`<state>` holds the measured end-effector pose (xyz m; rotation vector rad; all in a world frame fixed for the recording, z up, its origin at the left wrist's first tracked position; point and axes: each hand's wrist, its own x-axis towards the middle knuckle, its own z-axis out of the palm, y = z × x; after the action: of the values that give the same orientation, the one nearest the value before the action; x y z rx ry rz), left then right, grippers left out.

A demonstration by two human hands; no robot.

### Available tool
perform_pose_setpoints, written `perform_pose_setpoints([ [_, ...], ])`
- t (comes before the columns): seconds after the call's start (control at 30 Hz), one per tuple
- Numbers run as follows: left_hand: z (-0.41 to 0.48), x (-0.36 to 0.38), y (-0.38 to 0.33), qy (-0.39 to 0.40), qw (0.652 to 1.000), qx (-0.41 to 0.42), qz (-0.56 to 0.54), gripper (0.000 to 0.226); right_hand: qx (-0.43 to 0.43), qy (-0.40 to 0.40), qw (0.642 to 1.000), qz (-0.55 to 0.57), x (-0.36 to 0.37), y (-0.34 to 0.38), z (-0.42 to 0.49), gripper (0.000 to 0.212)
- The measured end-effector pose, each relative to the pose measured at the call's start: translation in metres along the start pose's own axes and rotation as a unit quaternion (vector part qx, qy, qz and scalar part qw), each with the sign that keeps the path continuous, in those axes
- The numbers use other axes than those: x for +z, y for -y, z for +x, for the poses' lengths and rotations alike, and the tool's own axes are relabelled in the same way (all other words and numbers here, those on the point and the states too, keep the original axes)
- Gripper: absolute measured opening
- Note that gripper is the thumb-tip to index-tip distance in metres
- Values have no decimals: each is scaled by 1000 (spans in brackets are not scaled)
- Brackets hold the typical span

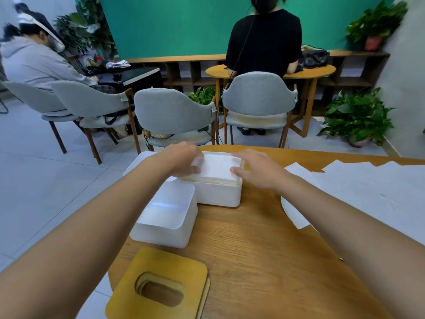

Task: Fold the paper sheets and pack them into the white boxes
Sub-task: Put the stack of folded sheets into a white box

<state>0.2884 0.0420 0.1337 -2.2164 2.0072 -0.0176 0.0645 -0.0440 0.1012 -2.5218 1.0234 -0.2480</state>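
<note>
I read this as a shared lounge or café-style workroom. Evidence:
- my wooden table (253,238) at 6 o'clock
- grey padded chairs (172,109) from 10 to 1 o'clock
- a second round table (322,70) at 1 o'clock
- a low cubby shelf (184,72) along the green wall (184,26)
- potted plants (356,116) at 2 o'clock
- a seated person (30,63) at 10 o'clock
- a standing person (266,40) at 12 o'clock

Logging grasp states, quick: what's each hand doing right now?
Left hand: grips the folded paper at its left end.
Right hand: grips its right end.
</note>
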Motion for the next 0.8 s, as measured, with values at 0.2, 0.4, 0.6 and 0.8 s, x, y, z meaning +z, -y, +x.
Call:
perform_pose_setpoints([
  [0.2, -15, -13, -56, -88, 990, 71, -79, 40, -10, -111, 992, 65, -16, -24, -48, 40],
  [0.4, -12, 5, -141, -69, 979, 131, -141, 35, 36, -126, 986, 100, -24, -76, -110, 25],
  [0.6, 3, 54, -209, -100, 947, 38, -302, 37, 81, -124, 986, 82, -12, -133, -157, 25],
  [0.8, 18, 102, -244, -166, 865, -116, -460, 49, 73, -116, 989, 48, 17, -172, -176, 28],
])
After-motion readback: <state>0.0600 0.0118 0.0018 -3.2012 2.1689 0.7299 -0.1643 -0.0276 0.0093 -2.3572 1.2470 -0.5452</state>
